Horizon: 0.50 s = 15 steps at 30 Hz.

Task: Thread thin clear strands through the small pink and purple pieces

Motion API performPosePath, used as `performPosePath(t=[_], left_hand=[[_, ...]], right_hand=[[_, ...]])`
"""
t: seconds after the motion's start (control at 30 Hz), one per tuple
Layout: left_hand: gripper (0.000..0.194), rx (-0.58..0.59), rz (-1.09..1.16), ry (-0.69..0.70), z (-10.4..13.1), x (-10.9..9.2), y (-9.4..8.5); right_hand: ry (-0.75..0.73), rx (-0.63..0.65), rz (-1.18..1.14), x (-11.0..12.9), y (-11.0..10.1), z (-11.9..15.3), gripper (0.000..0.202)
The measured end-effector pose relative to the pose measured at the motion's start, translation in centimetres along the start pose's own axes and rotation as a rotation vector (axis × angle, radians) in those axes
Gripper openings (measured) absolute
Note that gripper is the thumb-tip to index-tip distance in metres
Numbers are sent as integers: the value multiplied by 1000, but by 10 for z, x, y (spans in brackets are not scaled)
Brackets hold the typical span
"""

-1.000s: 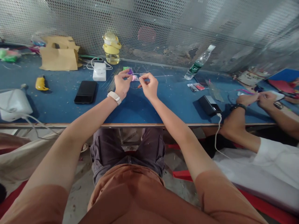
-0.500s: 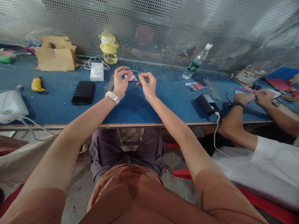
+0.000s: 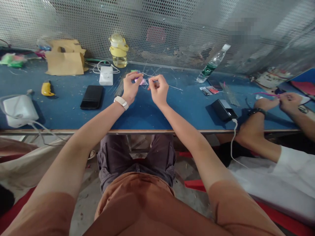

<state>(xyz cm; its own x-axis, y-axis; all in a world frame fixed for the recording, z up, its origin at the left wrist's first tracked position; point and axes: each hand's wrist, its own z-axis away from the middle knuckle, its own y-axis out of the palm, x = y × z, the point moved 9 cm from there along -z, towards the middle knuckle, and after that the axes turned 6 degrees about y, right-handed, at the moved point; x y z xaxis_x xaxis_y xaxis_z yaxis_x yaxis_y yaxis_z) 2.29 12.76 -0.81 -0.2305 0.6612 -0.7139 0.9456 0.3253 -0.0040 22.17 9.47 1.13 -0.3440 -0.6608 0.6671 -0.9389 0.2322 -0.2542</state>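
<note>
Above the blue table (image 3: 142,114), my left hand (image 3: 131,88) pinches a thin pale wire (image 3: 147,75) between thumb and fingertips. Close beside it, my right hand (image 3: 158,90) is closed on a thin straight wire (image 3: 176,88), whose end sticks out to the right. The wires run across the narrow gap between the two hands; whether they join cannot be made out. Behind the fingers lies a small packet with pink contents (image 3: 140,81), partly covered by my left hand. A bundle of thin strands (image 3: 119,86) rests left of my left hand.
On the left are a black phone (image 3: 92,97), a white power block (image 3: 106,76), a yellow tool (image 3: 46,89) and a yellow-lidded bottle (image 3: 119,50). To the right stand a water bottle (image 3: 208,69) and a black power bank (image 3: 223,109); another person's hands (image 3: 286,102) hold a pink strand.
The view has shifted slightly, so the table items appear farther right. A straight wire now shows extending right from my right hand. Both hands remain close together and pinched.
</note>
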Motion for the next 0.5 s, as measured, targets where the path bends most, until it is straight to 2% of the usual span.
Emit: performPosePath(t=[0.1,0.23,0.37,0.5], left_hand=[[40,-25,-54,-24,2,2,-7],[49,-39,-134,10,1,5,-13],[56,-60,-195,70,0,3,-16],[47,-67,-204,117,0,-1,-16]], right_hand=[[-123,66,182,19,5,5,58],[-225,206,458,39,24,15,44],[-274,285,628,47,38,21,41],[-280,304,695,48,42,22,43]])
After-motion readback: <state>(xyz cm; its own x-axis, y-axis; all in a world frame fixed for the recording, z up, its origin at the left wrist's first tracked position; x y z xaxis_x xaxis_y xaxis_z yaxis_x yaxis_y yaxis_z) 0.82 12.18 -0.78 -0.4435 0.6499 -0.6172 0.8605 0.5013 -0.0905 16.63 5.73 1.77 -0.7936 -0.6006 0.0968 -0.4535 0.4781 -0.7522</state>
